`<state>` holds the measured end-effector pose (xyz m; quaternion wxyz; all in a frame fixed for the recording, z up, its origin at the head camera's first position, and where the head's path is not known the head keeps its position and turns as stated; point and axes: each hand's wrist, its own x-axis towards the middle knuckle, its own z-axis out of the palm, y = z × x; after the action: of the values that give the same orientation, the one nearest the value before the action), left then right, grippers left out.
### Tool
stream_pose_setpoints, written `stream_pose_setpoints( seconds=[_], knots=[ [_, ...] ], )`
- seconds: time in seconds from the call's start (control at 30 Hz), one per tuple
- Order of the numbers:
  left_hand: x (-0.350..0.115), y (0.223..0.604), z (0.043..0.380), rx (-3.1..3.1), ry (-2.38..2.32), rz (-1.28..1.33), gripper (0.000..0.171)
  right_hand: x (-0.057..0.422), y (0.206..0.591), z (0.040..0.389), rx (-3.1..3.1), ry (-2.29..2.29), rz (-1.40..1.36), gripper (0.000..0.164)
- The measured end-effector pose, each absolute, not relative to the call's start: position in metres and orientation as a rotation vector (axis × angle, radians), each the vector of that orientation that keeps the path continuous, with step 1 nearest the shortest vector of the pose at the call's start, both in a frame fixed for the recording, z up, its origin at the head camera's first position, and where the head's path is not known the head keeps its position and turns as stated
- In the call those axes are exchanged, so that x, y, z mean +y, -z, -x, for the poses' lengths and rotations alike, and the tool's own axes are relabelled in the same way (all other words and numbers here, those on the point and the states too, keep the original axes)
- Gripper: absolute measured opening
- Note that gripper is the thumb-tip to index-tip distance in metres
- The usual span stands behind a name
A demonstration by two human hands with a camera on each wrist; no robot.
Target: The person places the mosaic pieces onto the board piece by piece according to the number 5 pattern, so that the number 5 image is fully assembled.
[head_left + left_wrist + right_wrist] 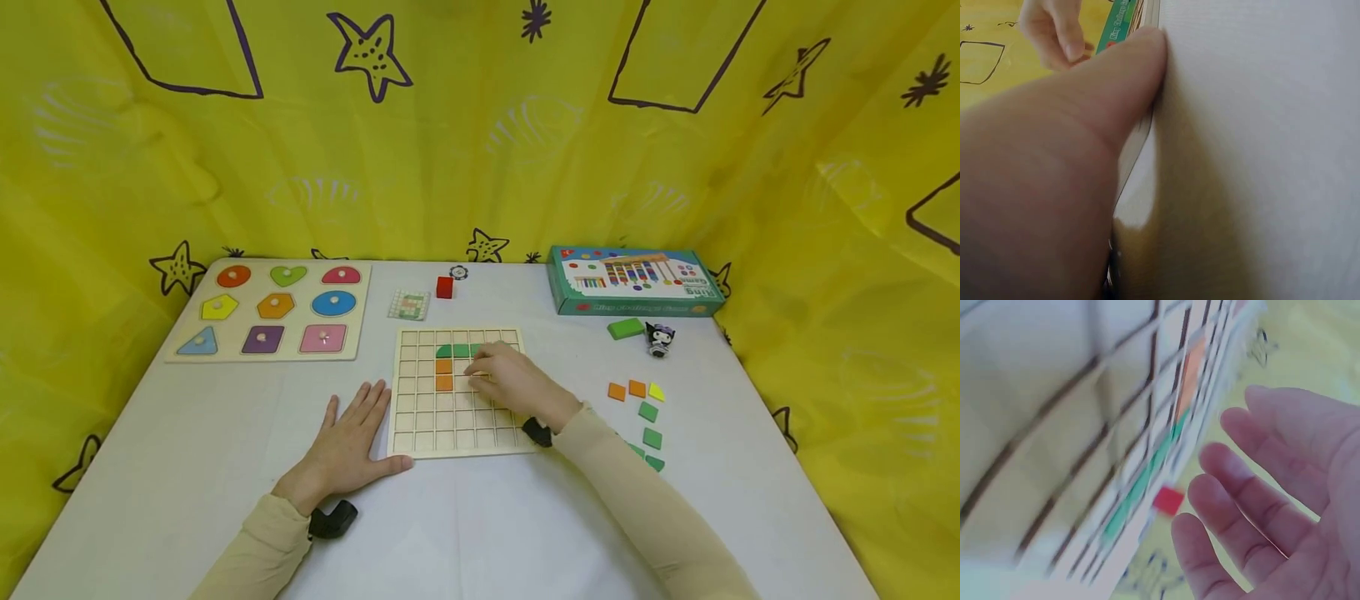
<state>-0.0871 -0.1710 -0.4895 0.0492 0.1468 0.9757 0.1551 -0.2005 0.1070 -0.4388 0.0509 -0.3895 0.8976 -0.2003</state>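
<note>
A wooden grid board (426, 421) lies on the white table, with green tiles (456, 351) in one row and orange tiles (444, 375) below their left end. My left hand (347, 450) rests flat with fingers spread, thumb at the board's near-left corner. Above the board's right half hovers my right hand (510, 379). In the right wrist view its loosely bent fingers (1235, 506) hold nothing. That hand hides part of the board in the head view. Right of the board lie loose orange tiles (617, 392), green tiles (648, 411) and a yellow tile (656, 392).
A shape puzzle board (247, 333) sits at the back left. Behind the grid are a pattern card (408, 305), a red block (445, 287) and a round chip (458, 272). At the back right stand a game box (637, 283), a green block (626, 328) and a small figurine (659, 340).
</note>
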Motion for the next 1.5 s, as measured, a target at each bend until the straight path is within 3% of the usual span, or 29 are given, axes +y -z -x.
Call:
stream_pose_setpoints(
  seconds=[0.37,0.6,1.0,1.5],
  knots=[
    [-0.173,0.490,0.088,2.982,-0.445,-0.449,0.113,0.257,0.441,0.198,2.927,0.640,0.666,0.023],
    [-0.175,0.491,0.088,2.982,-0.441,-0.457,0.114,0.296,0.448,0.186,2.933,0.584,0.534,0.029],
    [-0.171,0.488,0.087,2.972,-0.461,-0.452,0.112,0.276,0.454,0.188,2.931,0.700,0.533,0.029],
    [-0.171,0.491,0.087,2.976,-0.458,-0.451,0.113,0.154,0.450,0.198,2.743,0.896,0.819,0.023]
  ],
)
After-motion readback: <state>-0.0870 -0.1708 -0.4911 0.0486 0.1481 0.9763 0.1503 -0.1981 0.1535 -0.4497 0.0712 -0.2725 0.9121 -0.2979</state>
